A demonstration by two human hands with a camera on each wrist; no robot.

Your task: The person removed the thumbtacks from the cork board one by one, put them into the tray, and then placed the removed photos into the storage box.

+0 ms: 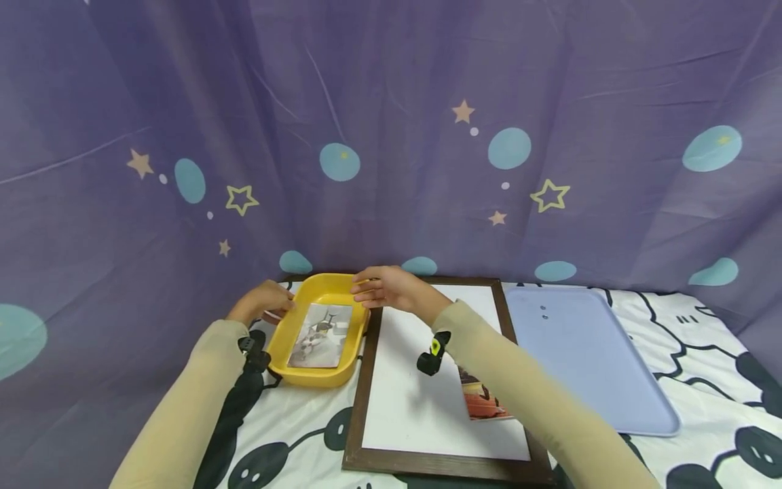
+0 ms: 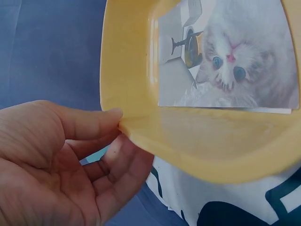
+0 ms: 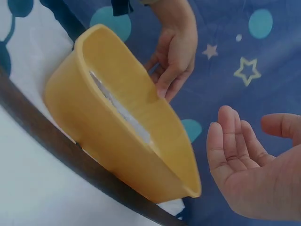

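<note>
A yellow plastic basin [image 1: 314,377] sits at the left, partly against the frame's edge. Inside it lies a picture card [image 2: 235,61] of a white cat beside a glass, with another pale sheet's edge showing beneath. My left hand [image 1: 264,302] pinches the basin's left rim between thumb and fingers, plain in the left wrist view [image 2: 70,160]. By the basin's far right corner hovers my right hand [image 1: 394,291]. In the right wrist view that hand [image 3: 258,174] has its fingers extended, a gap between it and the basin [image 3: 117,155], and holds nothing.
A white board with a brown wooden frame [image 1: 366,401] lies in the middle. On it, partly hidden by the right forearm, is a reddish picture card [image 1: 482,402]. A pale blue tray [image 1: 586,360] lies to the right. A purple curtain [image 1: 391,122] hangs behind.
</note>
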